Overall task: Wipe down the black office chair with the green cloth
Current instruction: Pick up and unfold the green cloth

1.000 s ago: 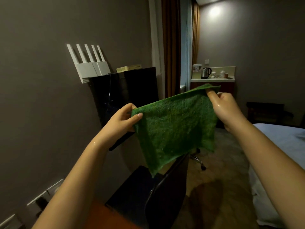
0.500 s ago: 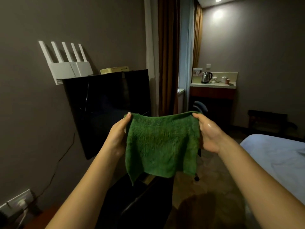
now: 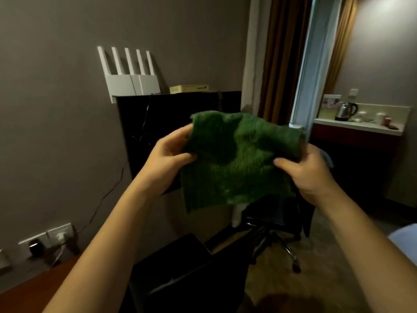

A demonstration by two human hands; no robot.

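I hold the green cloth (image 3: 237, 161) up in front of me with both hands, its top folded over and bunched. My left hand (image 3: 167, 161) pinches its left edge and my right hand (image 3: 309, 175) grips its right side, thumb on the front. A black office chair (image 3: 277, 220) with a chrome star base on castors stands below and behind the cloth, partly hidden by it. A second black chair (image 3: 189, 274) sits closer, just beneath my arms. Neither hand touches a chair.
A black TV (image 3: 162, 123) hangs on the grey wall with white routers (image 3: 128, 75) above it. A wooden desk corner (image 3: 27, 290) lies at lower left under wall sockets (image 3: 45, 238). A counter with a kettle (image 3: 345, 111) stands far right, a bed edge (image 3: 406, 242) at right.
The cloth was stretched flat between my hands; now its top edge is folded down and bunched, and my hands have shifted grip lower on its sides. The view has tilted down toward the chairs.
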